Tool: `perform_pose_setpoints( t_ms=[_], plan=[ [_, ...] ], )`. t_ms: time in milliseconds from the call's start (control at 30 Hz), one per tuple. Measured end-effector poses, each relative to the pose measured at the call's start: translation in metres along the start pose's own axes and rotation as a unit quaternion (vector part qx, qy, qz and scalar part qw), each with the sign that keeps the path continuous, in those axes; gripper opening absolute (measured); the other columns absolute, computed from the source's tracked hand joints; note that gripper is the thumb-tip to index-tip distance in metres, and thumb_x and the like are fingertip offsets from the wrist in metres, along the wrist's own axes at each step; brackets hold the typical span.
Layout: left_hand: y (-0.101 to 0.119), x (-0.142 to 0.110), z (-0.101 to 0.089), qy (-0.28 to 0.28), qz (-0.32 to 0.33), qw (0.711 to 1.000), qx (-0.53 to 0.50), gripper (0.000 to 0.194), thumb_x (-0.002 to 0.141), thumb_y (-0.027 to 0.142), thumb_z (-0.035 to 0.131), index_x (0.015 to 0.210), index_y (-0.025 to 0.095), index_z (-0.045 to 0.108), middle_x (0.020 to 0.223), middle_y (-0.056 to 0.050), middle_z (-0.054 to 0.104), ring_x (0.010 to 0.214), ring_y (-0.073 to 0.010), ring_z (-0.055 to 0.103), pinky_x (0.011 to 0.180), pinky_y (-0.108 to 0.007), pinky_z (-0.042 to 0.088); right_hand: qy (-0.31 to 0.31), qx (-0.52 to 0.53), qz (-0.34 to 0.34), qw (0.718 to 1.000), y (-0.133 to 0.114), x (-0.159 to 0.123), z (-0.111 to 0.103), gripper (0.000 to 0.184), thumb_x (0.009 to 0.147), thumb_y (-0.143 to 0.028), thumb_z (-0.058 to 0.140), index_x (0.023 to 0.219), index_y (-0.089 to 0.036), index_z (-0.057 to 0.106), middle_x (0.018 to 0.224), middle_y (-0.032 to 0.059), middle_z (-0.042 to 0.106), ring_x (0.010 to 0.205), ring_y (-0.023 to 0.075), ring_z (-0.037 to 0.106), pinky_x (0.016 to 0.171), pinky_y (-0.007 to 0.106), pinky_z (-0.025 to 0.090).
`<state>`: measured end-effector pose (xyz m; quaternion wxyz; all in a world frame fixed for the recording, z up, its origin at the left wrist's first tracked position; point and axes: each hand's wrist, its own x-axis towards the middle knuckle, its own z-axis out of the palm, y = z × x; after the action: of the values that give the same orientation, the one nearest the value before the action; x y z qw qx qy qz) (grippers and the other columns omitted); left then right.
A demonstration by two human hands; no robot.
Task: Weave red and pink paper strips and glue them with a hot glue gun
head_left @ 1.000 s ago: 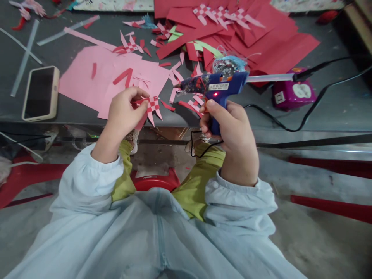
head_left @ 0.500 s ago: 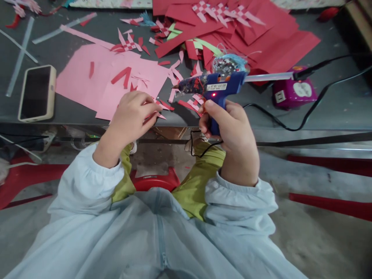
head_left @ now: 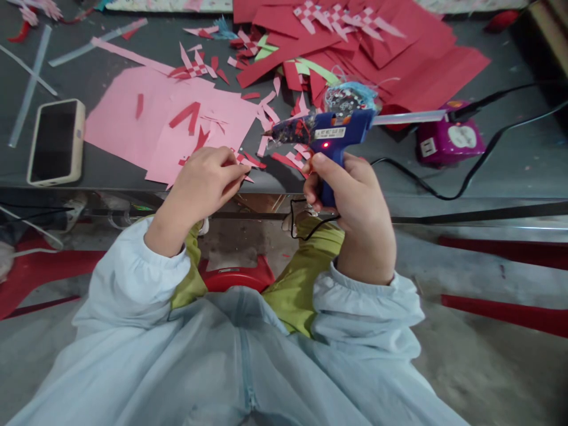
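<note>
"Glue gun (head_left: 335,131) held level like that: why?"

"Likely so its nozzle points across toward the other hand while its body stays off the paper. The right hand (head_left: 355,189) is wrapped around the grip, thumb up near the lit red light. A clear glue stick (head_left: 410,118) juts out behind."

"And the left hand (head_left: 206,177)?"

"Palm down by the front edge of the table (head_left: 523,160), fingertips drawn together beside a woven red-and-pink piece (head_left: 243,157). That piece pokes out just past the fingers. I can't tell whether they pinch it, since the hand covers whatever is between them."

"Why work so near the edge?"

"I'd guess it suits the seated body, and the middle is crowded. Pink sheets (head_left: 128,118) lie under and beyond the left hand, perhaps as a work surface, with loose red cuttings on top. Curled paper scraps (head_left: 266,112) lie around the nozzle."

"What's in the way on the right?"

"A purple box (head_left: 450,139) at the glue stick's tail, plus a black cable (head_left: 444,199) looping over the tabletop; either could catch if the gun swings back. A bundle of small beads or rings (head_left: 348,100) sits just behind the gun, too blurred to name surely."

"Farther off?"

"Red sheets (head_left: 444,71) heaped at the back, several woven pieces (head_left: 335,23) resting on them. A phone (head_left: 55,142) lies at the left, well apart from the nozzle."
</note>
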<state>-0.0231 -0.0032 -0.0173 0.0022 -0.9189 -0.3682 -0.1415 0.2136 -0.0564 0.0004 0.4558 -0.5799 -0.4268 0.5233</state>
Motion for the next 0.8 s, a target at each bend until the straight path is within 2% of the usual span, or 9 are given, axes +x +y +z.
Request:
perform_pose_setpoints(
  t_ms=[400,667,800],
  plan=[
    [0.0004,-0.0003,-0.0004,0.000,-0.002,1.000,-0.010,0.034,0.101,0.030,0.044,0.112,0.020,0.075,0.099,-0.011,0.069,0.092,-0.0250,0.065,0.084,-0.043,0.050,-0.001,0.001,-0.006,1.000,0.0011,-0.0002,-0.0005,0.045,0.076,-0.065,0.074,0.075,-0.023,0.057,0.049,-0.0044,0.054,0.037,0.0081,0.046,0.035,0.022,0.036],
    [-0.0011,0.0001,0.0021,-0.005,0.003,1.000,0.006,0.034,0.101,0.027,0.044,0.120,0.022,0.071,0.100,-0.011,0.067,0.093,-0.0248,0.064,0.084,-0.042,0.049,-0.004,0.016,-0.001,1.000,0.0012,-0.0005,-0.0003,0.039,0.080,-0.057,0.074,0.077,-0.022,0.057,0.049,-0.0044,0.055,0.037,0.0075,0.046,0.035,0.021,0.035],
    [-0.0002,0.0010,0.0019,-0.006,-0.007,1.000,0.004,0.034,0.100,0.027,0.043,0.122,0.019,0.069,0.098,-0.011,0.067,0.092,-0.0256,0.064,0.085,-0.044,0.050,-0.003,0.007,-0.005,1.000,0.0016,0.0002,-0.0001,0.041,0.079,-0.060,0.074,0.076,-0.023,0.057,0.050,-0.0040,0.053,0.038,0.0085,0.048,0.035,0.022,0.035]
  ],
)
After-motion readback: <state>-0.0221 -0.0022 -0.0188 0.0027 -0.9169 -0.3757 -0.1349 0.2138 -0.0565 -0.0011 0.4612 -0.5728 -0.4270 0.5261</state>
